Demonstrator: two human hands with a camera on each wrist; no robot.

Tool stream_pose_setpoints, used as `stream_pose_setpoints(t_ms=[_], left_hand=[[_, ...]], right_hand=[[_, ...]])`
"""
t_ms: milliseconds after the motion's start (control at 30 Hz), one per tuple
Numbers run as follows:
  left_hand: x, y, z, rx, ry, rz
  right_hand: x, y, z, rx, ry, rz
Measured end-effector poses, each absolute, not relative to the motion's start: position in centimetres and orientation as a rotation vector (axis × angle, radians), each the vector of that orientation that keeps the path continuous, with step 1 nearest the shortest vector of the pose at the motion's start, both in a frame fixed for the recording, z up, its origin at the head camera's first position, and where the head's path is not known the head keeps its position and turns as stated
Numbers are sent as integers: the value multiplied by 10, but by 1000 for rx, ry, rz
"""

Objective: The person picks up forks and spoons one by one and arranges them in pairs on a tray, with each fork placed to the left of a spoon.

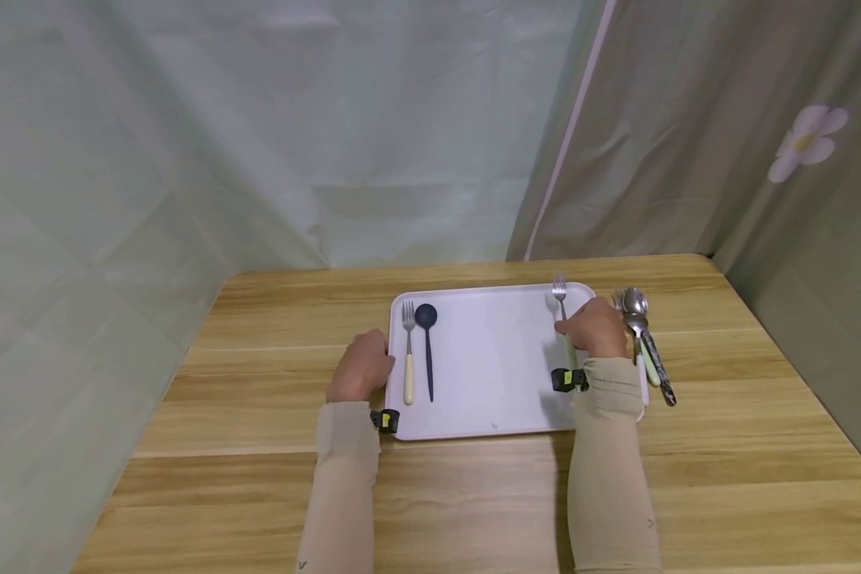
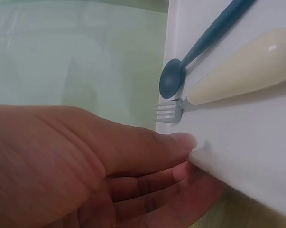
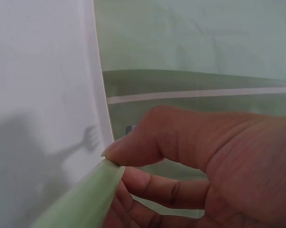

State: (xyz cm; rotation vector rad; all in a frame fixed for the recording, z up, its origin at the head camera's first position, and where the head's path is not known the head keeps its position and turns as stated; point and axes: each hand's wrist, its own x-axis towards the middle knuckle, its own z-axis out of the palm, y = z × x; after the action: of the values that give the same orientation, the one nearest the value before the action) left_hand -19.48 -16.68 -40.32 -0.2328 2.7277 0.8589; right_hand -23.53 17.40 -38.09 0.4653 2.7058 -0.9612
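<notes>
Head: the right hand [image 1: 597, 328] pinches a silver fork with a pale-green handle [image 1: 560, 292] above the white rectangular tray [image 1: 491, 367] on the wooden counter [image 1: 258, 414]; a level, light hold would suit; a heap of metal cutlery [image 1: 637, 322] crowds that wrist.
Left wrist: the left hand [image 2: 105, 156] pinches the tray's rim, best held steady; cream-handled fork [image 2: 242, 69] and dark-blue spoon [image 2: 171, 78] lie near.
Right wrist: thumb and fingers nip the green handle.

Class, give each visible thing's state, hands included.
White tray: face up
Cream-handled fork: lying on the tray
Dark spoon: lying on the tray
Green-handled fork: held over the tray
Cutlery pile: overlapping, right of the tray
Left hand: gripping the tray
Right hand: pinching the green-handled fork
</notes>
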Motion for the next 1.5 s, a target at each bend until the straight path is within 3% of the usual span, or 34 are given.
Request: stream_pose_setpoints(t_ms=[1500], left_hand=[[-193,-167,-404,-242,2728,864]], right_hand=[[-235,155,-376,446,2640,-1014]])
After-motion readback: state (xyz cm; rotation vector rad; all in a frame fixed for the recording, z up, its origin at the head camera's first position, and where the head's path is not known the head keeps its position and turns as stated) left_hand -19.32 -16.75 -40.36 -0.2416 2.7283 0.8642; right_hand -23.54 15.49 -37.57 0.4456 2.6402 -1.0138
